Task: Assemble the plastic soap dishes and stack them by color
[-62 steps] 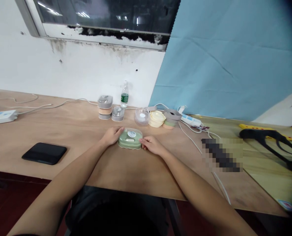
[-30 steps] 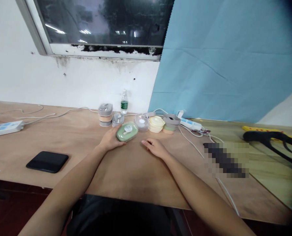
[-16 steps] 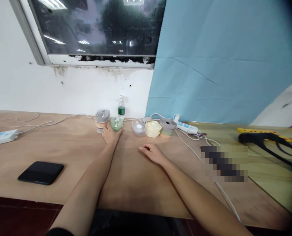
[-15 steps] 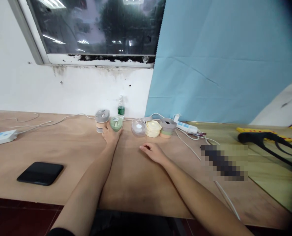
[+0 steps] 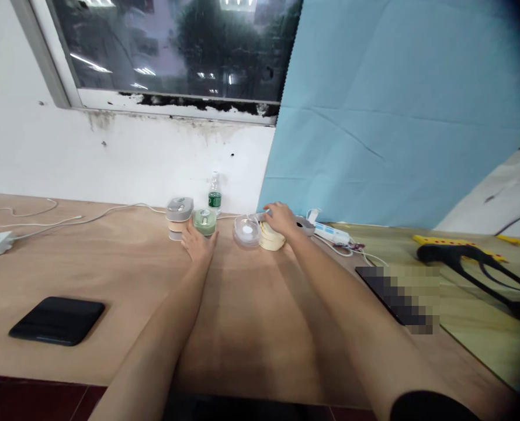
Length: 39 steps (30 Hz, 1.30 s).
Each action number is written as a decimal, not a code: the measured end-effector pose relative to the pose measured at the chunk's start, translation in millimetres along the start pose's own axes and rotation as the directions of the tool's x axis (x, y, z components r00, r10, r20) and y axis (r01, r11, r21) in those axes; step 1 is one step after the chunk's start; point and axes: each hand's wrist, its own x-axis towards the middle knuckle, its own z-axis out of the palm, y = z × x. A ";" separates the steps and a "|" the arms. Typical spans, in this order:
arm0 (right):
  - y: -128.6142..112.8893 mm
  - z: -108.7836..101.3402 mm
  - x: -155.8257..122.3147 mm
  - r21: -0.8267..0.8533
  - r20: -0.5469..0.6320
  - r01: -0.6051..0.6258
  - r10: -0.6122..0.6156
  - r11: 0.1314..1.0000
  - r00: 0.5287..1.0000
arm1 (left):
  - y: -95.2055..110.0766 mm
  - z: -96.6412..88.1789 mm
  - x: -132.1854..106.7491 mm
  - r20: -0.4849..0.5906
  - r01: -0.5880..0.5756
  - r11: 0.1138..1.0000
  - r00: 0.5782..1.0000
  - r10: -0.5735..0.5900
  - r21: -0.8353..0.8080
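Left hand (image 5: 197, 244) flat on bench (image 5: 111, 275), fingers loose, just below green lidded container (image 5: 204, 222), holding nothing. Right hand (image 5: 280, 218) draped over cream lid stack (image 5: 270, 238) right of that container; whether closed, cannot tell.

A green box (image 5: 204, 221) is sitting beside a grey-lidded stack (image 5: 179, 215); cream lids (image 5: 269, 240) are showing pale yellow, a black pad (image 5: 56, 319) lying on the tan table (image 5: 111, 275), blue cloth (image 5: 400, 111) hanging behind.

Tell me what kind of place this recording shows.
Probably a makeshift indoor workbench: a bare plywood table under a window with peeling paint, power strips and cables, and small lidded containers near both hands.
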 end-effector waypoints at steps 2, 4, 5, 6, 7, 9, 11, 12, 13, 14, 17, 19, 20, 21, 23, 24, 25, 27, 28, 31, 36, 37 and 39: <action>1.2 11.7 11.3 -0.080 0.081 -0.036 0.042 0.996 0.996 | -0.4 -3.3 -6.7 0.015 -0.060 0.998 0.998 0.061 -0.016; 0.2 21.5 17.2 -0.116 0.159 -0.054 0.072 0.992 0.985 | -0.6 -5.6 -13.4 0.040 -0.135 0.990 0.990 0.137 -0.038; -0.9 25.3 18.6 -0.125 0.184 -0.059 0.082 0.990 0.980 | -0.4 -6.6 -16.6 0.052 -0.167 0.985 0.984 0.169 -0.050; -2.2 28.3 19.4 -0.130 0.195 -0.064 0.089 0.989 0.977 | -0.2 -7.5 -19.5 0.063 -0.192 0.979 0.979 0.196 -0.062; -3.7 30.4 19.6 -0.134 0.196 -0.069 0.094 0.989 0.976 | 0.1 -8.5 -22.1 0.075 -0.214 0.974 0.973 0.219 -0.074; -6.9 32.0 19.2 -0.139 0.178 -0.074 0.098 0.988 0.979 | 0.8 -10.5 -26.1 0.096 -0.247 0.964 0.962 0.256 -0.095; -9.6 29.8 18.5 -0.135 0.151 -0.078 0.099 0.988 0.984 | 1.3 -12.4 -28.3 0.115 -0.277 0.954 0.950 0.289 -0.110; -10.4 27.0 17.9 -0.129 0.128 -0.087 0.104 0.988 0.986 | 1.4 -13.2 -28.6 0.122 -0.291 0.950 0.945 0.304 -0.115; -10.6 23.1 17.0 -0.121 0.094 -0.099 0.110 0.988 0.989 | 1.4 -13.8 -28.6 0.126 -0.302 0.946 0.940 0.316 -0.120; -9.9 18.0 15.4 -0.110 0.047 -0.107 0.112 0.988 0.993 | 1.3 -14.2 -28.2 0.130 -0.310 0.942 0.937 0.325 -0.126; -0.9 -2.6 5.4 -0.084 -0.137 -0.086 0.074 0.993 0.988 | 0.5 -14.2 -26.4 0.151 -0.319 0.937 0.929 0.339 -0.143; 11.5 -17.6 -6.4 -0.085 -0.232 -0.062 0.041 0.994 0.972 | 0.2 -13.4 -25.8 0.173 -0.324 0.934 0.921 0.348 -0.151; 19.2 -24.5 -13.4 -0.091 -0.256 -0.062 0.037 0.994 0.966 | 0.2 -12.8 -25.9 0.185 -0.329 0.932 0.917 0.354 -0.154; 27.5 -30.6 -20.6 -0.099 -0.263 -0.068 0.040 0.993 0.964 | 0.4 -12.2 -26.2 0.195 -0.335 0.929 0.912 0.361 -0.156; 44.4 -39.5 -34.9 -0.117 -0.249 -0.090 0.058 0.989 0.967 | 1.1 -11.0 -27.5 0.210 -0.348 0.924 0.902 0.377 -0.162; 52.2 -42.3 -41.3 -0.125 -0.235 -0.097 0.066 0.987 0.970 | 1.4 -10.5 -28.2 0.217 -0.355 0.920 0.897 0.386 -0.167; 59.2 -44.1 -47.0 -0.132 -0.218 -0.099 0.069 0.986 0.973 | 1.6 -10.1 -28.8 0.223 -0.362 0.915 0.891 0.395 -0.175; 69.9 -45.1 -55.6 -0.141 -0.177 -0.082 0.056 0.987 0.983 | 1.4 -9.4 -29.6 0.232 -0.375 0.907 0.881 0.413 -0.189; 73.5 -44.7 -58.5 -0.141 -0.155 -0.065 0.043 0.988 0.987 | 1.0 -9.1 -29.6 0.235 -0.381 0.904 0.877 0.420 -0.193; 79.2 -42.4 -62.1 -0.100 -0.102 0.003 -0.013 0.995 0.995 | -1.5 -8.2 -28.9 0.235 -0.386 0.900 0.873 0.427 -0.200; 79.2 -42.2 -62.0 -0.038 -0.089 0.047 -0.050 0.998 0.995 | -4.8 -7.0 -28.2 0.225 -0.396 0.893 0.869 0.440 -0.215; 77.6 -43.1 -62.7 -0.043 -0.105 0.039 -0.043 0.998 0.993 | -4.9 -7.1 -28.2 0.225 -0.400 0.891 0.867 0.444 -0.216; 71.6 -45.7 -65.1 -0.062 -0.178 0.015 -0.026 0.998 0.984 | -4.7 -7.4 -28.2 0.223 -0.404 0.888 0.866 0.449 -0.218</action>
